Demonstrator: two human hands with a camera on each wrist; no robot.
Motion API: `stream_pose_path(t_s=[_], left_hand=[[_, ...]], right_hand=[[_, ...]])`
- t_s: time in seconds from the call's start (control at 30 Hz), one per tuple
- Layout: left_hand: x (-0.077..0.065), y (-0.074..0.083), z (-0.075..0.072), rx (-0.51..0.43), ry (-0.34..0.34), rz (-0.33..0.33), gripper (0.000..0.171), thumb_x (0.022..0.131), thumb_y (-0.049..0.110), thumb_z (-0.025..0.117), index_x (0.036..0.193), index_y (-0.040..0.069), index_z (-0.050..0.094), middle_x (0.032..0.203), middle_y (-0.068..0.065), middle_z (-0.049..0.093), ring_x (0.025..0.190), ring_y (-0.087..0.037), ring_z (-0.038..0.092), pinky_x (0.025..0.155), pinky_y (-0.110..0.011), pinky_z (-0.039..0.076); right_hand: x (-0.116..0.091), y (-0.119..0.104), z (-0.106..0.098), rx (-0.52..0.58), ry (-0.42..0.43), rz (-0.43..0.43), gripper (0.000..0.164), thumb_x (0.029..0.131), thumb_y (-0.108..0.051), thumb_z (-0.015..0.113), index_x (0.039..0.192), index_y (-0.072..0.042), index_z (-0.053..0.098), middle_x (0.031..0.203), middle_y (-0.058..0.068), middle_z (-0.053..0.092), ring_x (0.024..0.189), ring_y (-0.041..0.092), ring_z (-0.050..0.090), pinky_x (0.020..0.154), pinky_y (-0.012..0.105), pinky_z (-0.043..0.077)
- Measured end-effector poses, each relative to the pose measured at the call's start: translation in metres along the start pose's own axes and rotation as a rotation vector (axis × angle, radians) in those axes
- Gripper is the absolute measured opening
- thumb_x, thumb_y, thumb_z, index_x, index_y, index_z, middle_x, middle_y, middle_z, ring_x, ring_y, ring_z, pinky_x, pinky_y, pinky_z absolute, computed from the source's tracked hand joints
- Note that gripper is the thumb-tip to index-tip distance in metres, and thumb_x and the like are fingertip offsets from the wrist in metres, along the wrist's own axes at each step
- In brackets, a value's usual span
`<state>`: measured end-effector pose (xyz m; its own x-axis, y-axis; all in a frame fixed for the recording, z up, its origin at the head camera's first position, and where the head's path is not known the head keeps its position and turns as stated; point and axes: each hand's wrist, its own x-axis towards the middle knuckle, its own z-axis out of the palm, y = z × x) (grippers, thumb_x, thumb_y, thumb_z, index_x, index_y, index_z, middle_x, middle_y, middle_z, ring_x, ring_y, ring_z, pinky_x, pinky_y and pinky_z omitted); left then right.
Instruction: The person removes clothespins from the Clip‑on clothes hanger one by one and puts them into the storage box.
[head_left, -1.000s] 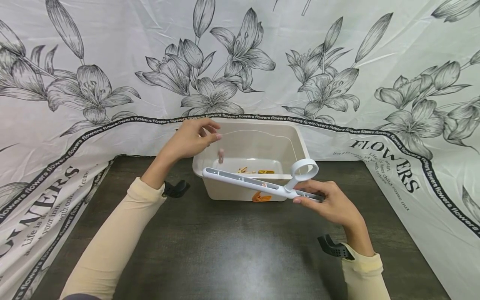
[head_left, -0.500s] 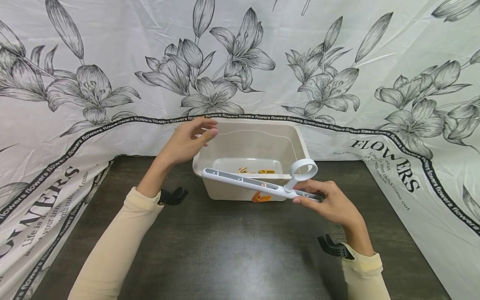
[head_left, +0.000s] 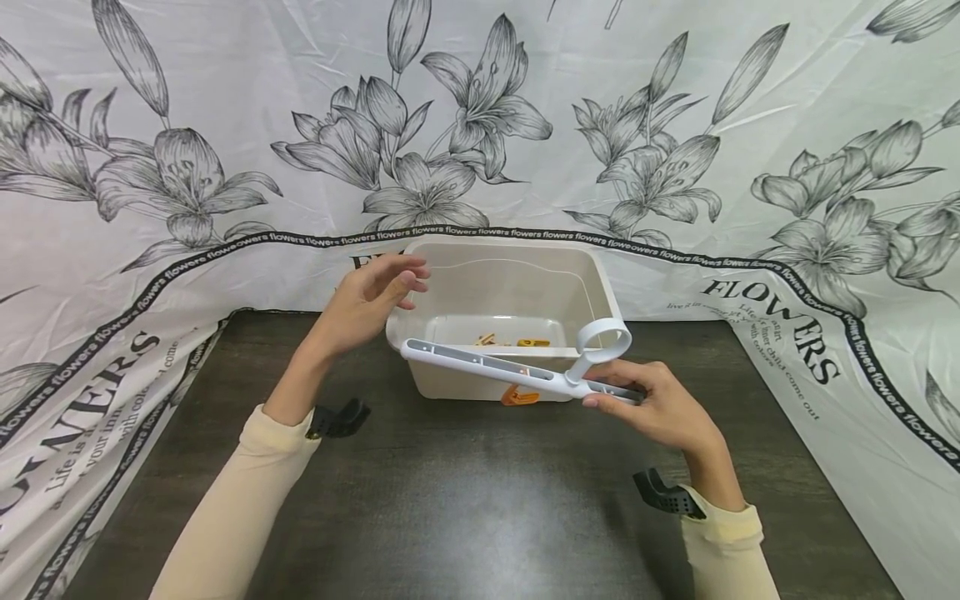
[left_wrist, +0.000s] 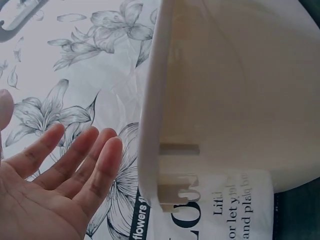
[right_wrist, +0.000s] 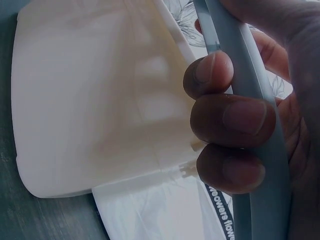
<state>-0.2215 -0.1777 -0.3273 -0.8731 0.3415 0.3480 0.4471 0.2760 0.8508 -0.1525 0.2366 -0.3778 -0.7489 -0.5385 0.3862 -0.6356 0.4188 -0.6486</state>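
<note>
My right hand [head_left: 663, 408] grips a white plastic hanger [head_left: 487, 364] by its right end, the thumb in front. The hanger is a long slotted bar with a ring [head_left: 622, 337] on a short stem, held slantwise before the bin. Below the bar hangs an orange clip [head_left: 517, 396]. In the right wrist view, curled fingertips [right_wrist: 235, 117] wrap round the bar. My left hand [head_left: 367, 304] hovers by the bin's left rim, holding nothing; the left wrist view shows its fingers [left_wrist: 102, 175] apart and relaxed. Several yellow-orange clips [head_left: 532, 342] lie on the bin's floor.
A beige plastic bin [head_left: 517, 292] stands at the back of the dark wooden table [head_left: 450, 500], against a flower-printed white cloth [head_left: 315, 50]. The cloth also rises along both sides of the table.
My left hand has drawn back left and down from over the bin. A small blurred reddish thing below it a second ago has gone from there. The hanger has shifted slightly left.
</note>
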Motion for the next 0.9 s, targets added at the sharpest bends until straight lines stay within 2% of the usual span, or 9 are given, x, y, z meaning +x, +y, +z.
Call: stream_pose_path(t_s=[0.17, 0.33, 0.5, 0.63, 0.7, 0.9], left_hand=[[-0.014, -0.003, 0.002, -0.081, 0.003, 0.047, 0.038, 0.111, 0.023, 0.047, 0.142, 0.003, 0.056, 0.133, -0.021, 0.065, 0.115, -0.024, 0.069, 0.086, -0.032, 0.062], [-0.029, -0.005, 0.005, -0.189, 0.009, 0.079, 0.036, 0.111, 0.018, 0.043, 0.141, 0.002, 0.056, 0.133, -0.026, 0.064, 0.114, -0.025, 0.071, 0.086, -0.036, 0.063], [-0.046, -0.008, 0.011, -0.224, 0.006, 0.118, 0.038, 0.112, 0.021, 0.043, 0.142, 0.002, 0.056, 0.131, -0.023, 0.066, 0.113, -0.023, 0.072, 0.088, -0.029, 0.060], [-0.055, -0.010, 0.018, -0.291, -0.024, 0.190, 0.043, 0.111, 0.023, 0.046, 0.142, -0.006, 0.052, 0.130, -0.024, 0.067, 0.113, -0.023, 0.073, 0.093, -0.026, 0.058], [-0.059, -0.011, 0.022, -0.312, -0.043, 0.208, 0.043, 0.111, 0.023, 0.048, 0.142, -0.006, 0.052, 0.130, -0.022, 0.068, 0.114, -0.021, 0.072, 0.098, -0.026, 0.056], [-0.066, -0.014, 0.035, -0.362, -0.092, 0.200, 0.042, 0.109, 0.019, 0.051, 0.143, -0.007, 0.050, 0.132, -0.021, 0.066, 0.115, -0.020, 0.069, 0.089, -0.036, 0.061]], right_hand=[[0.001, 0.000, 0.000, -0.009, -0.003, -0.008, 0.035, 0.085, -0.003, 0.082, 0.112, -0.024, 0.073, 0.095, -0.008, 0.077, 0.073, 0.003, 0.061, 0.064, 0.020, 0.051], [0.003, -0.001, -0.001, -0.024, -0.018, 0.013, 0.033, 0.087, -0.008, 0.081, 0.112, -0.028, 0.072, 0.096, -0.011, 0.076, 0.074, 0.004, 0.061, 0.064, 0.020, 0.051], [0.004, -0.002, -0.001, -0.022, -0.026, 0.030, 0.033, 0.087, -0.009, 0.081, 0.112, -0.029, 0.072, 0.097, -0.011, 0.076, 0.075, 0.004, 0.061, 0.063, 0.022, 0.051], [0.004, -0.004, -0.001, -0.015, -0.023, 0.018, 0.035, 0.087, -0.007, 0.081, 0.113, -0.028, 0.072, 0.097, -0.009, 0.077, 0.075, 0.005, 0.061, 0.064, 0.022, 0.052], [0.004, -0.005, 0.000, -0.009, -0.022, 0.006, 0.036, 0.087, -0.006, 0.081, 0.113, -0.028, 0.072, 0.097, -0.008, 0.077, 0.075, 0.007, 0.062, 0.064, 0.021, 0.052], [0.003, -0.005, 0.004, -0.010, -0.011, -0.023, 0.036, 0.086, -0.005, 0.081, 0.113, -0.028, 0.073, 0.097, -0.009, 0.077, 0.074, 0.008, 0.062, 0.065, 0.020, 0.052]])
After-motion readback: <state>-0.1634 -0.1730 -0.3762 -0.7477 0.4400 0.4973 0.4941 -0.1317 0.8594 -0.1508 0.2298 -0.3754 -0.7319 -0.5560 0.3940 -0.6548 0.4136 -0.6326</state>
